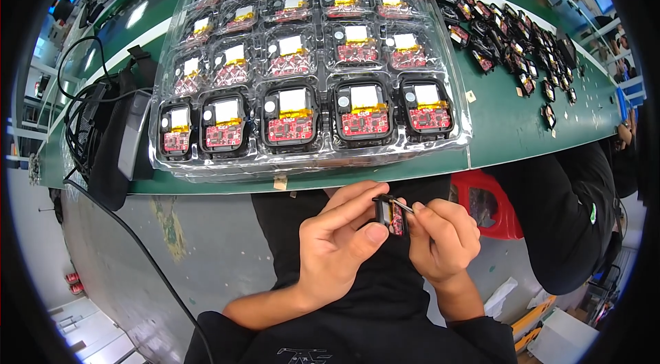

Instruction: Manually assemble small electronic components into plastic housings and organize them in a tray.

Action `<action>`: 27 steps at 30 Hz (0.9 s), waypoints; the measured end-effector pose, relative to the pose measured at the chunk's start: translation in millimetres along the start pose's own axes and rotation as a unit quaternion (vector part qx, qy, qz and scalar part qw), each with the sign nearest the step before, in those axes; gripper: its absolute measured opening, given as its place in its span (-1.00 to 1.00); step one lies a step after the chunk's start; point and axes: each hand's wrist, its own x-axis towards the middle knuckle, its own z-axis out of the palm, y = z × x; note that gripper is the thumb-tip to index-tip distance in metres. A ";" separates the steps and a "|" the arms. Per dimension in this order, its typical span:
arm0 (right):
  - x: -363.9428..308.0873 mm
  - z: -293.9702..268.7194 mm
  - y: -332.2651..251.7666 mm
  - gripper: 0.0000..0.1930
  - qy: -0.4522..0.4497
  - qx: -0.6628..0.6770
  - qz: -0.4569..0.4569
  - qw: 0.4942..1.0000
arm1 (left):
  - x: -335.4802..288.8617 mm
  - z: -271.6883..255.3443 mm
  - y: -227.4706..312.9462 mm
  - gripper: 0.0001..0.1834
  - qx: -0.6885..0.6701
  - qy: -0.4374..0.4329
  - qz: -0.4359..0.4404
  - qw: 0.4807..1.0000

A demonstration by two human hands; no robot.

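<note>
- Just off the near edge of the green table (pixel 536 134), above the seated person's lap, a black-framed module (pixel 397 221) with a red circuit board is held in the air, tilted nearly on edge.
- It looks light and stiff; the frame is probably smooth and slightly slippery, while the exposed board seems fragile. The black rim looks the safest place to take hold, with pressure kept off the board's parts.
- Left hand (pixel 333 240): thumb and index finger pinch the module by its frame, the palm turned toward it; how the other fingers bear on it cannot be told. The forearm slants up and rightward from the lower edge.
- Right hand (pixel 443 237): thumb and forefinger close on a slim metal tool (pixel 403 206), the remaining fingers curled in. The forearm stands steeper, wrist bent toward the left hand.
- The tool points up and left across the module's upper end; whether its tip touches is too small to tell.
- Along the table's near edge, a clear plastic tray (pixel 302 160) carries rows of similar modules; loose ones (pixel 483 59) lie heaped toward the table's far right corner.
</note>
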 end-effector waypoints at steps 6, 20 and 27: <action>1.7 -1.2 -1.6 -0.81 -0.016 -0.019 -0.006 1.000 | 1.4 -1.7 -0.2 -0.51 0.021 -0.002 0.011 1.000; 14.5 -16.6 38.3 -0.73 0.070 0.032 0.092 0.993 | -8.8 -17.1 30.7 -0.40 -0.009 -0.109 0.074 0.991; 73.3 -20.2 97.2 -0.62 0.036 -0.226 0.190 0.955 | -9.2 -17.6 102.0 -0.55 0.096 0.026 0.159 0.982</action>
